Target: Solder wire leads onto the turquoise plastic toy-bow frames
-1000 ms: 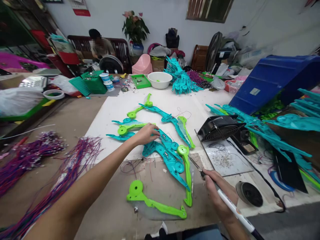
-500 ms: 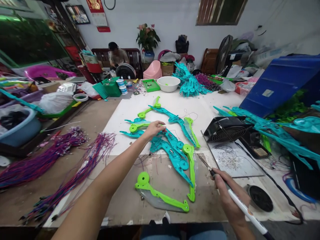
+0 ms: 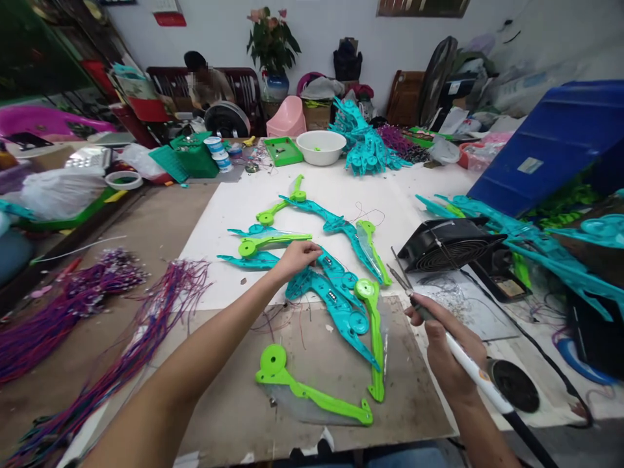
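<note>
My left hand is closed in a pinch over the turquoise plastic parts in the middle of the table; what its fingertips hold is hidden. Thin red and dark wires trail from these parts. In my right hand is a soldering iron with a white handle and dark grip, its thin metal end pointing up and left, apart from the parts. Between the hands lies an upright-running green arm with a clear plastic strip. A second green arm lies nearer me.
A black fan stands beside a scrap-littered white board on the right. A round dark tin sits near my right wrist. Bundles of purple-red wires lie left. A blue bin leans at the right; a white basin stands behind.
My right hand has lifted the soldering iron's end a little farther up and away from me. The left hand stays at the turquoise parts. The camera view has shifted slightly.
</note>
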The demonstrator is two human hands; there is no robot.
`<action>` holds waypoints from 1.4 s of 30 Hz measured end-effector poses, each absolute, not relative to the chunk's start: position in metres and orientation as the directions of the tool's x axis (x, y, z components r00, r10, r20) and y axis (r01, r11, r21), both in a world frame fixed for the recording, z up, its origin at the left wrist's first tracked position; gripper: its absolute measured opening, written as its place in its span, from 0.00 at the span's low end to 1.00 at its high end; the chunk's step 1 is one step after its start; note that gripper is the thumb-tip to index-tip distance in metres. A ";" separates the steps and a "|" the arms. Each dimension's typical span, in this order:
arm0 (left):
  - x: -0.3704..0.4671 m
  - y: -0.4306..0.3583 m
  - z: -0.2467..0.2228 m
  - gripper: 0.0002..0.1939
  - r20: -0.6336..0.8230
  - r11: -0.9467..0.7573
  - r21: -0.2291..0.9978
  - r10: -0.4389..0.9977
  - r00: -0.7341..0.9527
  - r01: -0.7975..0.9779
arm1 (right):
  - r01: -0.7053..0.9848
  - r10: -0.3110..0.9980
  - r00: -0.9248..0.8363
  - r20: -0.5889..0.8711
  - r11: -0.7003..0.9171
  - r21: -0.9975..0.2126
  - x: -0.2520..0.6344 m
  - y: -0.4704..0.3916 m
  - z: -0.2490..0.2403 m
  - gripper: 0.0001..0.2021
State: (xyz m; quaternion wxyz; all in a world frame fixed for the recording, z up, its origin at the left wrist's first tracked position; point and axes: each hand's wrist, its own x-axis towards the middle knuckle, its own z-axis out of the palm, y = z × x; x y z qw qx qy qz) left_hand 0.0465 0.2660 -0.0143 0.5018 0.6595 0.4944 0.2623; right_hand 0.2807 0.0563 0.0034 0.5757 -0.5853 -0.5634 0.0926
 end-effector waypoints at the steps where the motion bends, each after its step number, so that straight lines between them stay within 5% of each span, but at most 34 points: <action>1: 0.046 0.265 -0.016 0.10 -0.140 -0.037 0.902 0.917 0.372 0.430 | 0.597 0.764 0.350 0.541 0.263 -0.758 0.283 0.053 0.006 0.14; 7: 0.050 0.256 -0.011 0.14 0.013 -0.315 0.701 0.903 0.430 0.640 | 0.710 0.596 0.585 0.550 -0.049 -0.703 0.324 0.019 0.019 0.09; 12: 0.050 0.260 -0.010 0.17 0.005 -0.297 0.682 0.916 0.401 0.668 | 0.610 0.489 0.771 0.408 -0.385 -0.692 0.369 0.007 0.011 0.15; 31: 0.047 0.261 -0.018 0.17 -0.041 -0.249 0.727 0.914 0.403 0.640 | 0.499 0.568 0.787 0.242 -0.354 -0.791 0.395 0.029 -0.016 0.19; 42: 0.050 0.262 -0.022 0.10 0.107 -0.372 0.583 0.916 0.386 0.722 | 0.499 0.554 0.804 0.217 -0.430 -0.752 0.351 0.032 0.028 0.20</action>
